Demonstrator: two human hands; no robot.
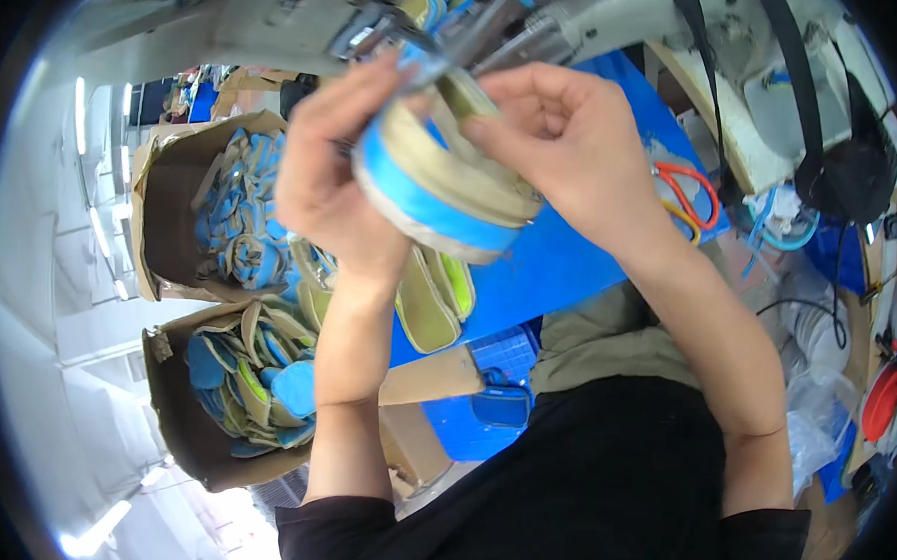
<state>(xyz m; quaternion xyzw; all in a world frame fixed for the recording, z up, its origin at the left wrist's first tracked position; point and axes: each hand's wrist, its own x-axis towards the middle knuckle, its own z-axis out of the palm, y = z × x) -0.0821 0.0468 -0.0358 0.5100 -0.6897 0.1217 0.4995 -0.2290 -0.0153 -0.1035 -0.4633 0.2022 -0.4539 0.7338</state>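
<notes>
Blue-and-beige fabric band curls at upper centre of my head view; my left hand, blurred, cups its left side, and my right hand pinches its upper edge. Should that pinch slacken, the springy-looking curl could twist away and catch on the metal machine parts along the top.

A fabric piece, beige with a bright blue stripe and a pale lower edge, is held up at 12 o'clock from the view's middle, bent into an open curve. Its bulge faces about 7 o'clock; an olive-green part shows toward 12 o'clock, details blurred.
</notes>
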